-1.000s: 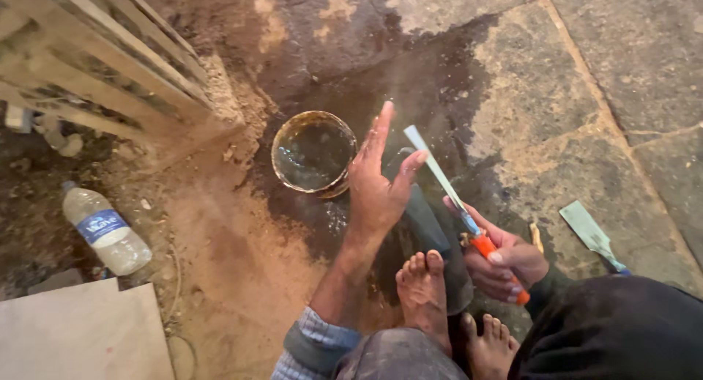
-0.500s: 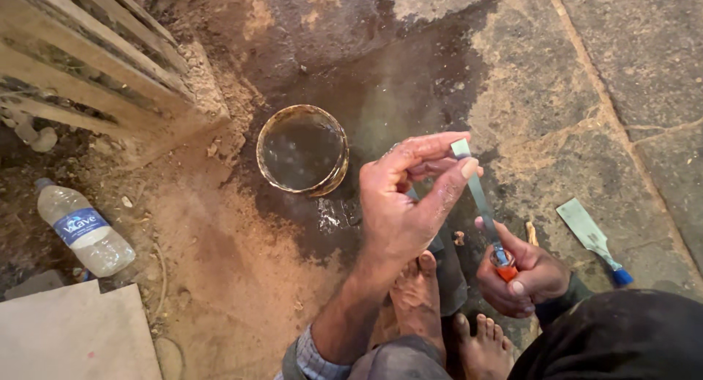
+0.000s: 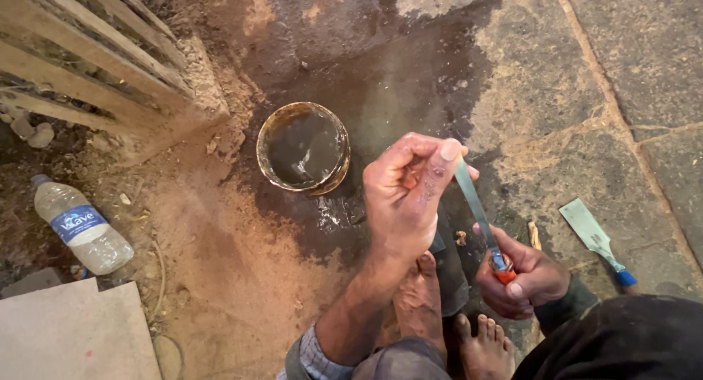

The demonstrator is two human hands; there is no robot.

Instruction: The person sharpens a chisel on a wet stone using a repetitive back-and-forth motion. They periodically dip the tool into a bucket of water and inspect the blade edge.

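Pinching the tip of a chisel blade [image 3: 474, 204], the left hand [image 3: 406, 197] hides its end. The right hand [image 3: 521, 277] is closed round the orange handle, mostly covering it. Bare stone floor [image 3: 571, 94] lies beyond the water bowl [image 3: 303, 147].

Bowl [image 3: 303, 147] sits ahead of my feet [image 3: 439, 314] on the stone floor [image 3: 586, 72]. Bottle [image 3: 80, 224] lies far left, below the wooden frame [image 3: 88, 65]. Second chisel [image 3: 594, 239] lies right of my right hand [image 3: 521, 277].

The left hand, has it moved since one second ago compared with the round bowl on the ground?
Yes. The left hand was spread open just right of the bowl; it has closed, its fingers now pinching the tip of the chisel blade.
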